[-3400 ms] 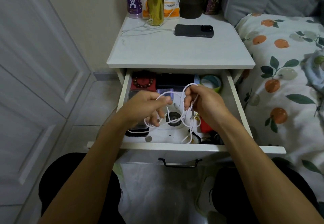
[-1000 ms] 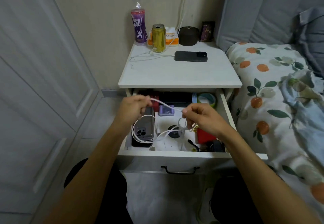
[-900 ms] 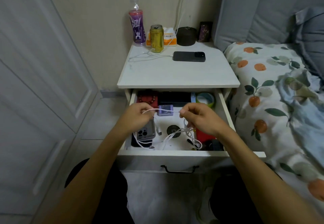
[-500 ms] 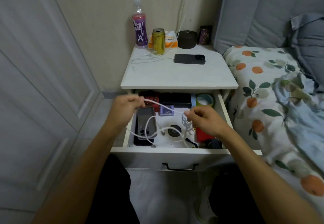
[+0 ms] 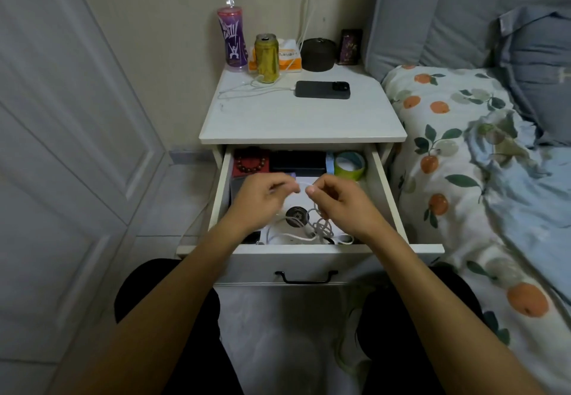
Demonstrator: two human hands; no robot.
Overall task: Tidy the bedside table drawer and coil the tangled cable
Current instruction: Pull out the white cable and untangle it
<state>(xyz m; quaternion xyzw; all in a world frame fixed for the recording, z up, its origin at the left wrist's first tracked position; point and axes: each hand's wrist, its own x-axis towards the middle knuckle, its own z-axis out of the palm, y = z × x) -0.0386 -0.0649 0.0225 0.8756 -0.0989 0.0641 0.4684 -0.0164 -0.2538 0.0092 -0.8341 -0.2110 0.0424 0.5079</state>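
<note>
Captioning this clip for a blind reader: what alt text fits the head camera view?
Two hands, left hand and right hand, pinch a tangled white cable over an open bedside table drawer full of small items. On the tabletop lie a dark phone and a gold can.

The thin tangled cable is white. The wooden bedside table is white too. At 12 o'clock stand a shiny gold can and a purple bottle. At 3 o'clock, the bed cover has orange fruits and green leaves.

Dim, soft indoor light; motion-blurred centre, wide-angle bowed edges.
</note>
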